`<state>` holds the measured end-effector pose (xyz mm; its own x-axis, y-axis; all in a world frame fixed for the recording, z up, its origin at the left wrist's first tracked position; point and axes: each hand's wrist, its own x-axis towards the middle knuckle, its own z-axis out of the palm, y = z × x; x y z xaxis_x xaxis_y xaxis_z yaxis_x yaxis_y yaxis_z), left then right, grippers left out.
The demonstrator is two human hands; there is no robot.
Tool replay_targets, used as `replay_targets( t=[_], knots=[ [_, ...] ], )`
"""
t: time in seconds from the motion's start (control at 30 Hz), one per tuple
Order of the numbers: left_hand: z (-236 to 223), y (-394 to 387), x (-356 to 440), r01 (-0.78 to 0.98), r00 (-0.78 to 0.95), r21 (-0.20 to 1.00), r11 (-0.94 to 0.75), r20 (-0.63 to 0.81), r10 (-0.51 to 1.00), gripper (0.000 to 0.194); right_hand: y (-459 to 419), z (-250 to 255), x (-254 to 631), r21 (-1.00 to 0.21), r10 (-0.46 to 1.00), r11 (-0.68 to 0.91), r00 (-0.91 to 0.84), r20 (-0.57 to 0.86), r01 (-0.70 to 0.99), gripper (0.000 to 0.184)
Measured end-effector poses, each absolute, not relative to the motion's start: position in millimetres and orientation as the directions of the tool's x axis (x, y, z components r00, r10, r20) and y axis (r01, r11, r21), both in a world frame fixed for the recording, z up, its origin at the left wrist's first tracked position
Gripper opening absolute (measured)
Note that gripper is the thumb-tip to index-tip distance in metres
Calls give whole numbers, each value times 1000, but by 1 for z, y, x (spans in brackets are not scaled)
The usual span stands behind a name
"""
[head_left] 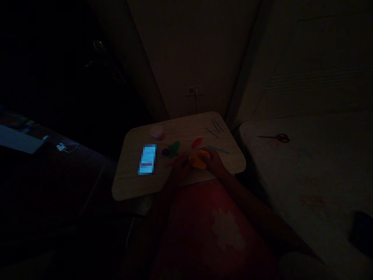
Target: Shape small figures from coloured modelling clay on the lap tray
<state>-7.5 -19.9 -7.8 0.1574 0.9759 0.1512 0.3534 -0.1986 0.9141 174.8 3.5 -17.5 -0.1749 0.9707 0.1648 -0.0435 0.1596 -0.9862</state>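
Observation:
A soft-looking, flattened piece of orange modelling clay [199, 160] is held just above the front part of a small table [134, 186]. My right hand [215, 160] grips it from the right, fingers curled over its top. At its left edge, my left hand [180, 167] is closed against it, its fingers dim in the poor light. A red lump [197, 142] lies just beyond the orange piece. Left of my left hand are a green lump [174, 147] and a dark purple lump [165, 152]. A thin reddish stick [171, 163] lies partly behind that hand.
A lit phone [147, 159] lies on the table's left side, with a round tub [157, 132] behind it. Several thin bluish sticks [216, 126] lie at the back right, and a longer strip [218, 149] nearer. Scissors [275, 137] rest on a pale surface to the right.

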Motion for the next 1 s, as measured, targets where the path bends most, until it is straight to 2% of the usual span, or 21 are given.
replay_targets(
  t=[0.27, 0.47, 0.63, 0.73, 0.83, 1.0],
  knots=[
    [-3, -23, -6, 358, 170, 906, -227, 176, 970, 36, 5, -21, 173, -990, 964, 136, -236, 124, 38, 28],
    [-1, -23, -7, 375, 152, 902, -212, 166, 974, 39, 4, -19, 173, -982, 955, 179, -253, 158, 64, 27],
    [-6, -22, -10, 308, 159, 933, -184, 140, 977, 41, 2, -18, 173, -972, 944, 215, -275, 183, 93, 28],
    [-12, -20, -11, 269, 69, 955, -123, 108, 992, 41, 3, -21, 171, -979, 953, 192, -251, 169, 72, 29],
    [-15, -18, -12, 194, -80, 980, -52, 69, 994, 45, 4, -24, 170, -989, 961, 143, -233, 146, -32, 36],
    [-18, -16, -13, 86, -124, 996, -30, 41, 991, 53, 7, -26, 170, -988, 956, 125, -254, 145, -93, 42]
  ],
)
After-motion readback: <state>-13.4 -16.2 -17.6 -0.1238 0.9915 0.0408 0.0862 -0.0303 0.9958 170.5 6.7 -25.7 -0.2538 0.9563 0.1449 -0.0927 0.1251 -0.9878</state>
